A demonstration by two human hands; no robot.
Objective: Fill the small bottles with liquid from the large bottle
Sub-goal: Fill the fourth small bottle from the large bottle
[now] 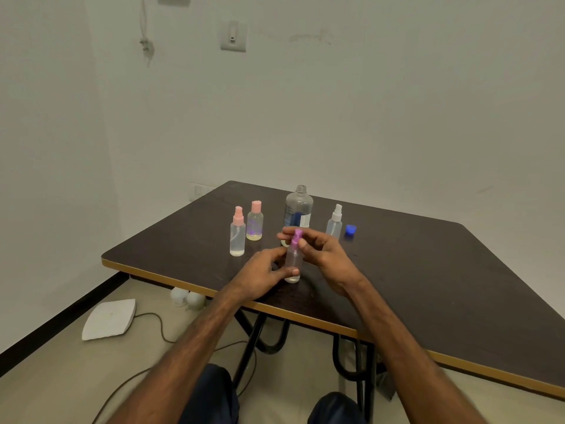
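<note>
On the dark surface [428, 270], the large bottle [299, 209] is standing uncapped just behind my hands, so a careless lift could be knocking it over and spilling. My left hand [263, 272] is gripping the small bottle [293, 261] by its body close to the near edge, while my right hand [327, 255] is pinching its purple top [296, 237]. A slipping twist could be sending it off that edge. Room is lying open toward the right corners, and two pink-topped bottles [237, 240] are crowding the left.

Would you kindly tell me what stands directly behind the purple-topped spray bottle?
The large bottle, uncapped and upright on the table. Its base is hidden by the purple-topped spray bottle and the right hand pinching its sprayer; the left hand grips its body.
</note>
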